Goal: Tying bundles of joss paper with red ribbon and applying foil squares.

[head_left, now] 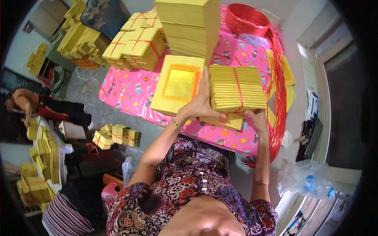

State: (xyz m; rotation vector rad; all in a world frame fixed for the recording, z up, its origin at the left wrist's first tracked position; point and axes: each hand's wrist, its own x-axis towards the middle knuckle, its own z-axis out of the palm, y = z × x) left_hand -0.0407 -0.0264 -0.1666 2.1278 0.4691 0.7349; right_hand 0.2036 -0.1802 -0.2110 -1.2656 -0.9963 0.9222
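A bundle of folded yellow paper [236,88], crossed by a red plastic ribbon, is between my two hands over the pink patterned table cover [134,88]. My left hand [201,101] grips its left side, fingers stretched along the side and thumb at the near edge. The near right corner is pinched by my right hand [258,118], whose fingertips are partly hidden. Just left of the bundle lies a stack of yellow paper with a gold square [180,84] on top. A loose yellow sheet [226,121] shows beneath the bundle.
Behind stands a tall yellow paper stack [189,29], with tied bundles [138,45] to its left. A red basin [246,19] sits far right; long red ribbon strands [278,94] hang down the right edge. Another person [43,104] handles yellow paper at left. Bundles [116,135] lie lower left.
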